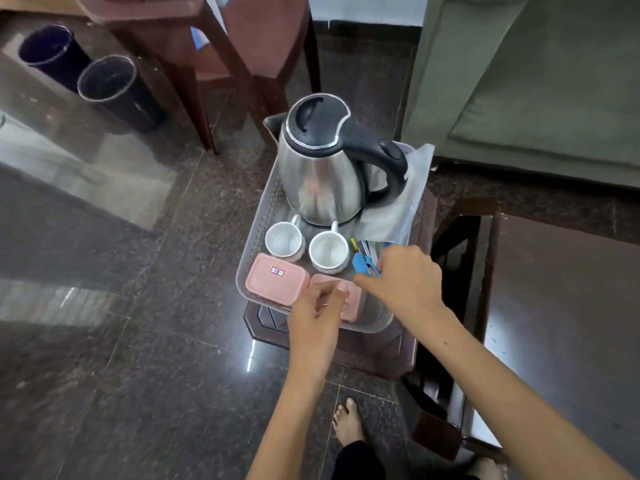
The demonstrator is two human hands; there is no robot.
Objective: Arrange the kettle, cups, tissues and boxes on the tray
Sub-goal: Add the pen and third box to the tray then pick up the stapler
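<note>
A clear plastic tray rests on a dark brown stool. At its far end stands a steel kettle with a black lid and handle. Two white cups sit in front of the kettle. One pink box with a small label lies at the tray's near left. A second pink box lies beside it, under my left hand, whose curled fingers touch its lid. My right hand rests over blue packets at the tray's right. A clear plastic tissue pack leans behind the kettle.
The brown stool stands on a glossy dark floor. Two dark bins and a brown plastic chair are at the far left. A green sofa is at the right, a dark table beside the stool. A bare foot is below.
</note>
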